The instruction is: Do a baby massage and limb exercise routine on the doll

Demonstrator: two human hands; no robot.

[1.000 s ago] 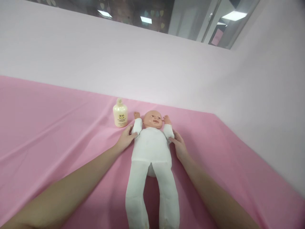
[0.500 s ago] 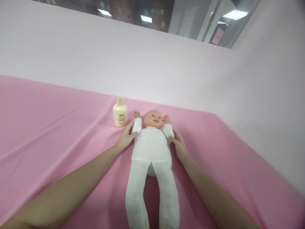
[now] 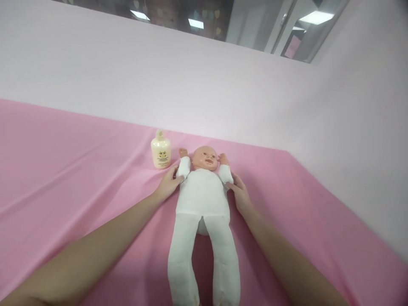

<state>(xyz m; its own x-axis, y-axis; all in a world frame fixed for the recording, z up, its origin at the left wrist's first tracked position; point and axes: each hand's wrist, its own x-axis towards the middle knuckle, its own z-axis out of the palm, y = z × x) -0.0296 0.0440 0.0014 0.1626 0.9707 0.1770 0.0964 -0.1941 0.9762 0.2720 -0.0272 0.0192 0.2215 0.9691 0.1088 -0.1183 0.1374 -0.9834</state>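
Currently your left hand [image 3: 168, 184] rests flat and open against the left flank of the soft baby doll in a white cloth bodysuit [image 3: 202, 199], fingertips touching the sleeve near its armpit. Your right hand [image 3: 239, 194] mirrors it at the doll's other side, fingers spread, thumb touching the opposite sleeve; neither hand is closed on anything. The doll lies face up at the centre of the pink fabric-covered table [image 3: 63, 170], head toward 12 o'clock, legs trailing toward 6 o'clock and splayed slightly.

Judgement: with both palms only bracketing the torso, keep pressure even on both sides so the body does not roll or skew. The stuffed trunk looks soft and will likely give under the fingers; support under the armpits and shoulders rather than squeezing the middle. The hard plastic head has no visible support and may loll.

Surroundings: a cream-coloured plastic lotion bottle with a rounded cap [image 3: 160, 150] stands upright at 11 o'clock from the doll's head, just beside your left fingertips. An outward sweep of that hand could topple it. The cloth shows loose folds at 9 o'clock. A pale pink wall [image 3: 204, 85] closes the table at 12 o'clock.
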